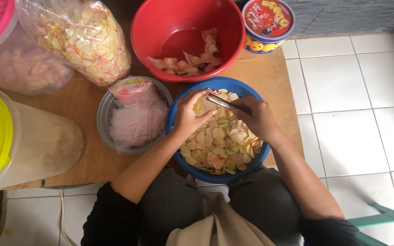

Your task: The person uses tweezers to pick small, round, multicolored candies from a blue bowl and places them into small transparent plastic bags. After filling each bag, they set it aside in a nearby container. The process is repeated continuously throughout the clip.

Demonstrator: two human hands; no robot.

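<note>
I look down on a low brown wooden board (pixel 261 77) that carries everything; its left part runs out of view. At its left edge stands a big translucent plastic tub with a yellow lid (pixel 19 141), cut off by the picture edge, its contents too cloudy to make out. At the far left corner a second clear tub with a pink lid (pixel 10 54) is also cropped. Beside it leans a large clear plastic bag of pale round crackers with pink rims (pixel 85 41). At the far edge sits a round red plastic basin (pixel 156 27) holding a few small filled packets (pixel 188 61), and near the far right corner a round blue and red biscuit tin (pixel 267 25) is partly cut off. A grey bowl (pixel 103 123) just left of the middle holds a bundle of small empty clear packets (pixel 137 118).

At the near edge, overhanging my knees, is the round blue plastic basin (pixel 183 100), heaped with loose pale crackers (pixel 220 146). My left hand (pixel 190 116) grips a small clear packet (pixel 201 107) at the basin's far rim; the packet is mostly hidden by my fingers. My right hand (pixel 258 118) is clenched on metal tongs (pixel 222 102), their tips at the packet's mouth; I cannot tell whether they pinch a cracker.
</note>
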